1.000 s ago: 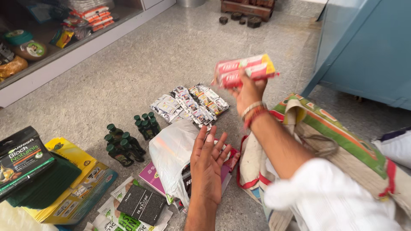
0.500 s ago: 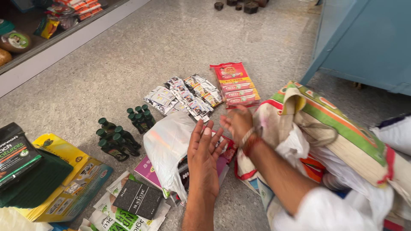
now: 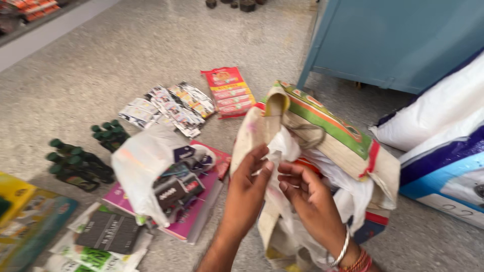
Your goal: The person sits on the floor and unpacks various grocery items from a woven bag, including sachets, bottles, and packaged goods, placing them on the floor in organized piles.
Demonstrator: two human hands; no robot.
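My left hand (image 3: 250,185) and my right hand (image 3: 307,196) meet over the mouth of a woven cloth bag (image 3: 330,131) with green, orange and red stripes. Both pinch a white plastic bag (image 3: 282,143) that sticks out of the cloth bag. A red strip of snack packets (image 3: 228,91) lies flat on the floor beyond the bag. To the left, a white plastic carrier bag (image 3: 146,168) with small dark packets inside rests on a pink flat pack (image 3: 194,221).
Strips of black-and-white sachets (image 3: 169,108) and groups of dark green-capped bottles (image 3: 75,161) lie on the grey floor. Yellow and green packs (image 3: 22,216) sit at the lower left. A blue cabinet (image 3: 398,40) and a large white-and-blue sack (image 3: 443,146) stand to the right.
My right hand set the red snack strip down on the floor and came back to the cloth bag. My left hand left the carrier bag and joined it on the white plastic.
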